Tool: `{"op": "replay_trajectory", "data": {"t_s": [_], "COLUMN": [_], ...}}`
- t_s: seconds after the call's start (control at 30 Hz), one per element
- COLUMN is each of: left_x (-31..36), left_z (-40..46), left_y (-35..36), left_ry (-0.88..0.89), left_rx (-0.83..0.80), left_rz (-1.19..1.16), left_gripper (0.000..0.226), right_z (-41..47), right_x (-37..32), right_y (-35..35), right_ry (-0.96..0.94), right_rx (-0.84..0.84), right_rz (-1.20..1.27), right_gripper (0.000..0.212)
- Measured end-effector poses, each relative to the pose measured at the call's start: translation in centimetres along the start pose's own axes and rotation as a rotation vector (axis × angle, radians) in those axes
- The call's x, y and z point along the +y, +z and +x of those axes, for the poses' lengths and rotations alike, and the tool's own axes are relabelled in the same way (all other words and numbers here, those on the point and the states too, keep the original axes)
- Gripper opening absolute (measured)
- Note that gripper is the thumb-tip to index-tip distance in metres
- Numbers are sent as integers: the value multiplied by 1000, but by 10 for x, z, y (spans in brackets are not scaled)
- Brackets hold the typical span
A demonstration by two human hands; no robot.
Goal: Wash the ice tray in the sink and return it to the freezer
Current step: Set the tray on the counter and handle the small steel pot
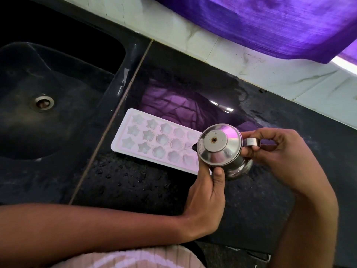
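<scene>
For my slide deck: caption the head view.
Both hands, left hand and right hand, hold a steel jug over the white ice tray on the wet counter beside the sink.

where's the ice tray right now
In the head view the ice tray lies flat on the wet black counter, just right of the sink, its right end hidden behind the steel kettle.
</scene>
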State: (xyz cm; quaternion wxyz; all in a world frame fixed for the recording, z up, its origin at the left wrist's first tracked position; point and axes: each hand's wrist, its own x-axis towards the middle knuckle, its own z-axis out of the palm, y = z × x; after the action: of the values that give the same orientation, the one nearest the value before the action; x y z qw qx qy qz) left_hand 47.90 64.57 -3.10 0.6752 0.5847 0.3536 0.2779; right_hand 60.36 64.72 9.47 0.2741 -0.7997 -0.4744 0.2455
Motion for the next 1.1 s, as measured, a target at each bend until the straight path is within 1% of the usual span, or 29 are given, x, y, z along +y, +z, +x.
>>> {"op": "replay_trajectory", "data": {"t_s": [0.1,0.23,0.4,0.5,0.6,0.8,0.9,1.0,1.1], "left_x": [3,7,12,16,18,17,13,11,11], "left_z": [0,0,2,8,16,32,39,44,46], "left_y": [0,-1,-3,-4,-6,-11,-14,-17,-19], "left_ry": [21,84,177,210,226,176,131,88,49], "left_rx": [1,4,44,73,116,206,228,234,236], "left_rz": [-10,-12,20,-13,-48,-117,-108,-92,-90], "left_gripper": [58,49,54,63,66,69,70,69,61], "right_z": [0,-2,-4,-3,1,14,22,31,39], "right_x": [0,2,4,6,8,1,-4,-4,-4], "right_y": [-2,-5,-7,-6,-1,13,17,20,22], "right_ry": [-10,-30,-47,-53,-43,-19,-7,6,16], "right_rx": [2,3,24,51,94,125,104,84,67], "right_rz": [18,51,129,215,292,403,417,378,312], "right_gripper": [11,11,6,12,12,9,18,28,23]}}
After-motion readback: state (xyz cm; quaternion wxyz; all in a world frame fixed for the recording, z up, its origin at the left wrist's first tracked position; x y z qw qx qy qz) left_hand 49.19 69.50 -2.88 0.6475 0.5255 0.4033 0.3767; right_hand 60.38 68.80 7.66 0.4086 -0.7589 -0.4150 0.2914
